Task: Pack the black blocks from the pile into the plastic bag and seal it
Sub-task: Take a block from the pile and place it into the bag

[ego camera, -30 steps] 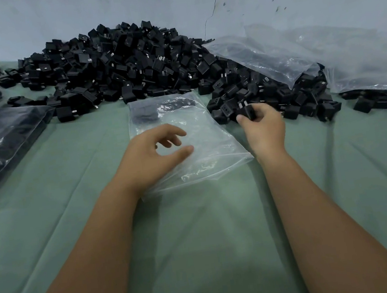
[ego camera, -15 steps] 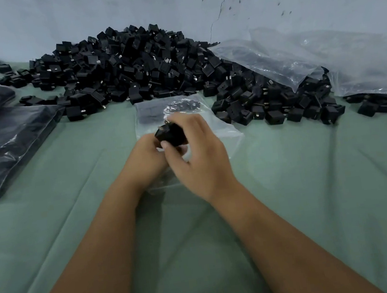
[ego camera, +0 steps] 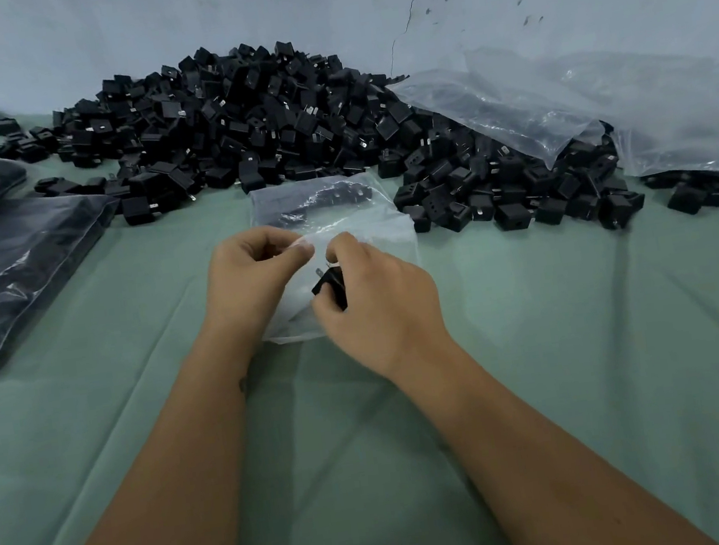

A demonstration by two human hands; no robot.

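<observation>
Pinching the near edge of a clear plastic bag, the left hand is curling its thumb and fingers round the film and lifting it a little off the bench. The right hand is gripping a black block with metal prongs between thumb and curled fingers, just beside the left hand and right at the bag's opening; whether the block is already inside the film I cannot tell. The bag is lying near the middle of the bench, on a green cloth, with its far end reaching toward the back edge and something dark showing through the film there. A big pile of black blocks is sitting along the back edge against the wall, spreading toward the back right, where loose blocks are lying just beside the bag's right side. At the back right corner, large crumpled clear bags are resting partly on top of the pile. Along the left edge, filled bags with dark contents are lying flat, one overlapping another. Both forearms are reaching in from the near edge and meeting at the bag.
</observation>
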